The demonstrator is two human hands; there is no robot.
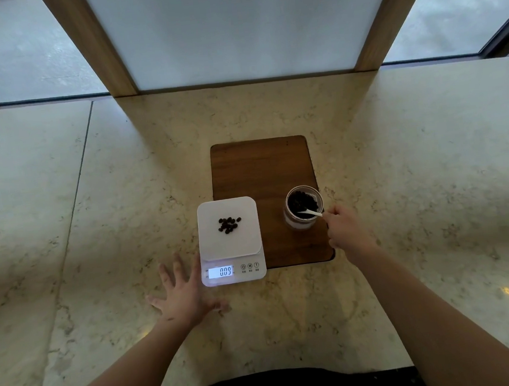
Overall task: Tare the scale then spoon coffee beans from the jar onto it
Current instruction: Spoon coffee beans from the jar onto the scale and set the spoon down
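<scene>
A white digital scale [213,246] sits on the marble counter, its lit display reading 009. A small heap of dark coffee beans [229,225] lies on its platform. To the right, a glass jar [303,206] of beans stands on a dark wooden board [263,167]. My right hand [345,230] holds the handle of a white spoon [310,212], whose bowl is down inside the jar among the beans. My left hand [183,293] rests flat on the counter with fingers spread, just left of the scale's front.
The marble counter [94,223] runs wide to both sides, with a seam on the left. A frosted panel between two wooden posts [99,52] rises behind the board, with windows on either side. The counter's near edge is close to my body.
</scene>
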